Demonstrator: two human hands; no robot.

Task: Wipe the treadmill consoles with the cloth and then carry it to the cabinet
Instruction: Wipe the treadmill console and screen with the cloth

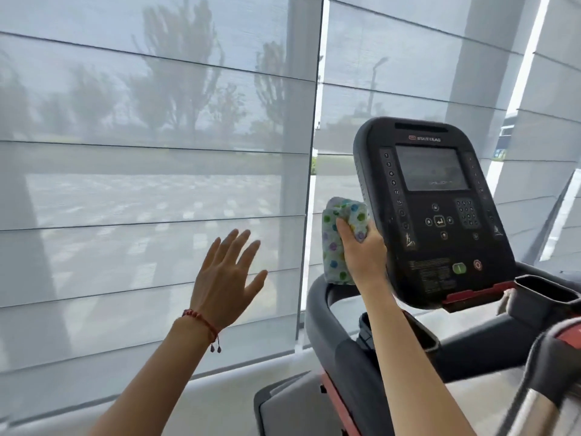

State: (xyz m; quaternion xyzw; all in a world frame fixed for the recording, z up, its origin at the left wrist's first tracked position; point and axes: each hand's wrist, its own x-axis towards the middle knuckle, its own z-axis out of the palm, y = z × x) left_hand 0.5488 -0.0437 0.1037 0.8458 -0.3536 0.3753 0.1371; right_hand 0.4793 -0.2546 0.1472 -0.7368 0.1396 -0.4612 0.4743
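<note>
Head view: the right hand is grasping a bunched, dot-patterned cloth and pressing it against the left edge of the treadmill console, right of centre. The left hand is hovering released, fingers spread, holding nothing, well left of the console, a red bracelet at its wrist. Sheer blinds are covering the far window.

A gym: treadmill console and handrail before tall shaded windows.
</note>
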